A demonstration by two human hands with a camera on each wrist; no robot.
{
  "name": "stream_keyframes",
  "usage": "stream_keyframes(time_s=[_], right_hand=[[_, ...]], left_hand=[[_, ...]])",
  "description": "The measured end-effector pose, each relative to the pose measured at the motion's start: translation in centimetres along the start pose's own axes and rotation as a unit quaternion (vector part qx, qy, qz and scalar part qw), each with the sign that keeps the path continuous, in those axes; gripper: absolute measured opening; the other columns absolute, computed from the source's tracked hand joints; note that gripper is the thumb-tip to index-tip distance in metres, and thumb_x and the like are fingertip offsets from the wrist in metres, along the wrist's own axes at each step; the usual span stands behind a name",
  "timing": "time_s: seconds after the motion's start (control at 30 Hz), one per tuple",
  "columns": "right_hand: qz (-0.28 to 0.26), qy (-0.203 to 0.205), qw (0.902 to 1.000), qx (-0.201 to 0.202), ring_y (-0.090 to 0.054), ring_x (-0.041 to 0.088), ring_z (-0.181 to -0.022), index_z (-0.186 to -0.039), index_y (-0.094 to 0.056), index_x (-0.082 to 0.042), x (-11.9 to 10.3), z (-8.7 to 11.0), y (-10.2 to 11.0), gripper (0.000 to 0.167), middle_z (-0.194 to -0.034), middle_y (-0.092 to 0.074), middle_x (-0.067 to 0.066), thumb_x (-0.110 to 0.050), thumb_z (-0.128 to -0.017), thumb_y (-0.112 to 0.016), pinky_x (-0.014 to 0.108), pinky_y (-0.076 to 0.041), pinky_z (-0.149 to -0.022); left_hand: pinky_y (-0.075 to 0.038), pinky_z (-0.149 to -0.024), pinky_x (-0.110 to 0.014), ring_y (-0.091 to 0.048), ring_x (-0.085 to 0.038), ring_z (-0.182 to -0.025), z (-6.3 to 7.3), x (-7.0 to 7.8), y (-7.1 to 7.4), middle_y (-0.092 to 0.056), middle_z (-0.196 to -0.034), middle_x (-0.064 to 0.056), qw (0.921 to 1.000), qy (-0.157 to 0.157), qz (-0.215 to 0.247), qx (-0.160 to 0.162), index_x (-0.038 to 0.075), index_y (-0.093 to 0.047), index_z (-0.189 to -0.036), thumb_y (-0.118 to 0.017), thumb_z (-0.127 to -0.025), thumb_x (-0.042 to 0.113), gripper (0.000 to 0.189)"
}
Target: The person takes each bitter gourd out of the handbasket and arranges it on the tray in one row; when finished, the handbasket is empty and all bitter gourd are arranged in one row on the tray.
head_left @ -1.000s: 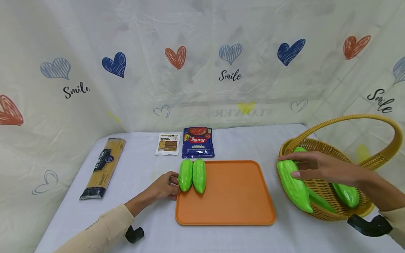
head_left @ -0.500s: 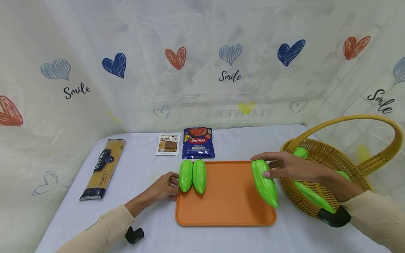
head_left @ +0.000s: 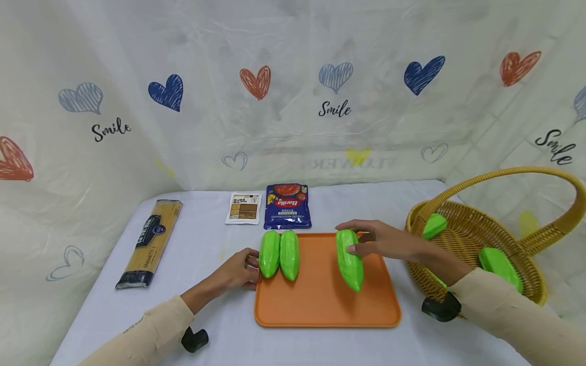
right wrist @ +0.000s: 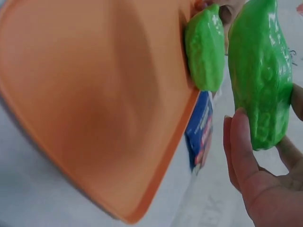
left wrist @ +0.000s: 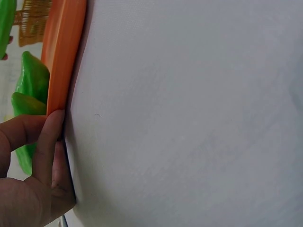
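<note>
My right hand (head_left: 382,241) grips a bumpy green bitter melon (head_left: 349,262) near its upper end. Thumb and fingers lie on opposite sides of it in the right wrist view, and it hangs over the right half of an orange tray (head_left: 316,310), casting a shadow there. Two more bitter melons, one (head_left: 269,254) beside the other (head_left: 289,256), lie side by side along the tray's left edge. At that edge my left hand (head_left: 238,269) pinches the tray's rim (left wrist: 60,61) between thumb and fingers, close beside the nearer melon.
A wicker basket (head_left: 487,223) with a tall handle stands at the right, holding several green pieces, partly hidden by my right arm. Behind the tray lie a blue Barilla sauce pouch (head_left: 287,208) and a small white packet (head_left: 243,208). A spaghetti pack (head_left: 150,244) lies far left.
My right hand has lifted the bitter melon out of the basket and carried it left over the tray. The left hand stays at the tray's left edge.
</note>
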State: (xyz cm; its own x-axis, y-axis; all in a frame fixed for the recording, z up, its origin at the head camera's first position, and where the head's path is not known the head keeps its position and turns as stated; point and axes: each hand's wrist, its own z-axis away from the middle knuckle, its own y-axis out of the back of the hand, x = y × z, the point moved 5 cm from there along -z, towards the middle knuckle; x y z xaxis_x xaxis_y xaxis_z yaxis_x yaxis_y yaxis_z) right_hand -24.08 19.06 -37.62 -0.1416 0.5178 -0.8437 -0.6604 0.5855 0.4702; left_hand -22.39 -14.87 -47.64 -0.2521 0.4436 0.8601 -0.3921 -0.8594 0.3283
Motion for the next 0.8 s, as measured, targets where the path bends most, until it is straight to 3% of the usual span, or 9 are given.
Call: stream_keyframes(time_s=[0.5,0.8], right_hand=[[-0.04,0.0,0.9991,0.011,-0.065,0.03,-0.111,-0.142,-0.048,-0.008,0.4,-4.1,-2.0,0.056,-0.137,-0.054,0.021,-0.029,-0.095,-0.069,0.049,-0.061,-0.091],[-0.036,-0.009,0.9991,0.022,-0.061,0.037,-0.118,-0.143,-0.05,-0.009,0.9,-6.3,-2.8,0.056,-0.139,-0.054,0.019,-0.028,-0.094,-0.07,0.049,-0.061,-0.092]], left_hand=[[-0.065,-0.069,-0.034,-0.064,-0.022,-0.092,0.0,0.0,0.1,-0.056,-0.115,-0.015,0.9999,0.008,0.0,0.008,-0.002,-0.045,-0.14,-0.073,-0.078,-0.004,0.068],[-0.065,-0.069,-0.034,-0.064,-0.022,-0.092,0.0,0.1,0.1,-0.056,-0.115,-0.016,1.0,0.003,0.001,0.003,-0.003,-0.044,-0.14,-0.073,-0.079,-0.004,0.068]])
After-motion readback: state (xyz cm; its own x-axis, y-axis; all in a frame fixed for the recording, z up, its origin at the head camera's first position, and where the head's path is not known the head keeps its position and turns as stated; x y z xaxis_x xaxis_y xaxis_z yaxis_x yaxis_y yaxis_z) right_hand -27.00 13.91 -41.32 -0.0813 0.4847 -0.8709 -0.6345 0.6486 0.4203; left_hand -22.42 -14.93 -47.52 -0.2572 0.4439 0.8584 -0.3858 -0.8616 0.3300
